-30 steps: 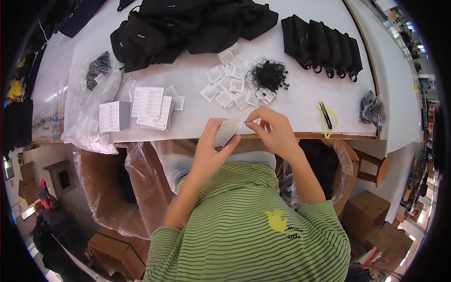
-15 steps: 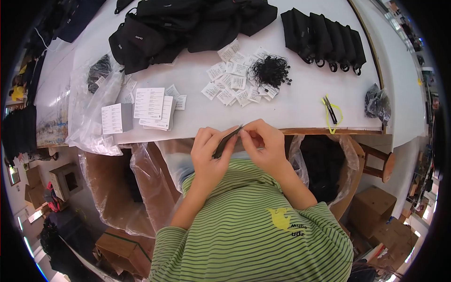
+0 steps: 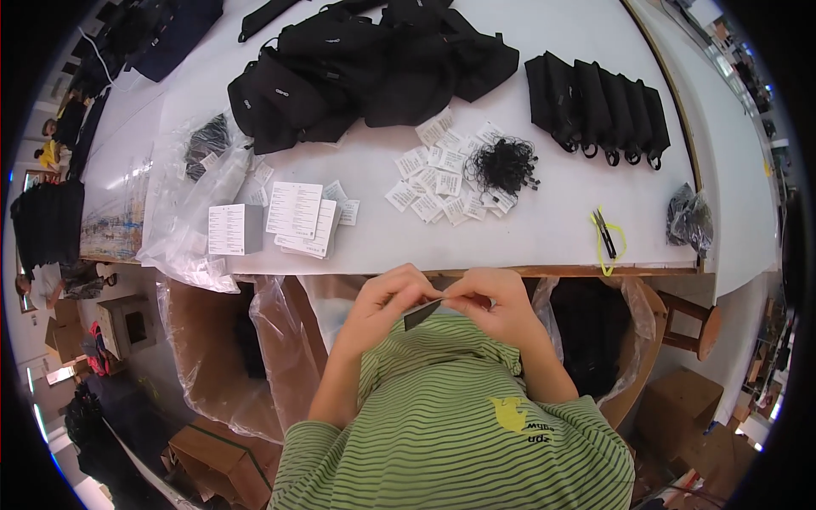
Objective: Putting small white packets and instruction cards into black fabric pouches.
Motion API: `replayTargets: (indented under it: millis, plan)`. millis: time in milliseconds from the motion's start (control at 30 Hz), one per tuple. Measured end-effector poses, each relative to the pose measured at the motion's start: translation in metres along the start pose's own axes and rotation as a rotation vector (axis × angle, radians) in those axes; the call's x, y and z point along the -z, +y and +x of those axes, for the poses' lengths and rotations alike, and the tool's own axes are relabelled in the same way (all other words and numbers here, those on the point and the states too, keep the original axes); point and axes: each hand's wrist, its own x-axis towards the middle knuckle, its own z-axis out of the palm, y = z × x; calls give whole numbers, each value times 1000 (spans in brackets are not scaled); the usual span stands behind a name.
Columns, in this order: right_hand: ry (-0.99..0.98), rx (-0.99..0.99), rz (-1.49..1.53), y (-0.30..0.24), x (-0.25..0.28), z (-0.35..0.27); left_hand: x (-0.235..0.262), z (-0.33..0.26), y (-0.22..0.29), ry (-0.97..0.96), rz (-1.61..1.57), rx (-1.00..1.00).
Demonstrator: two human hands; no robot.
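Between my hands, in front of my striped shirt, is a small dark card point(image 3: 420, 315), tilted with its lower end toward the left. My left hand point(image 3: 387, 308) is closed, its thumb and fingers pinching the card's upper part. The bent fingers of my right hand point(image 3: 495, 303) are pressed together at the card's upper right corner. Whether a thin cord runs between these fingertips is too small to tell. Beyond the hands, on the white table point(image 3: 408, 246), lie a stack of printed cards point(image 3: 294, 211), loose white labels point(image 3: 435, 180) and a tangle of black cords point(image 3: 501, 166).
Black bags point(image 3: 357, 76) are heaped at the back, with a row of folded black pouches point(image 3: 599, 110) to their right. Black snips point(image 3: 605, 235) with a yellow loop lie near the front edge. Plastic-lined boxes point(image 3: 212, 357) stand below the table on both sides.
My view has shifted, so the table sits lower in it. The card has turned to show more of its dark face, and my hands have drawn closer together around its upper end.
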Motion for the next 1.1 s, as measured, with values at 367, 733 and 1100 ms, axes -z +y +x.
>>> replayTargets:
  millis: [367,733,1100]
  plan:
    - [-79,-189,401,25,-6,7,-4,4,0,14,94,105]
    - [107,-335,580,30,18,8,40,195,-4,288,473,-336]
    - [317,-327,617,44,35,-26,111,348,15,752,905,-265]
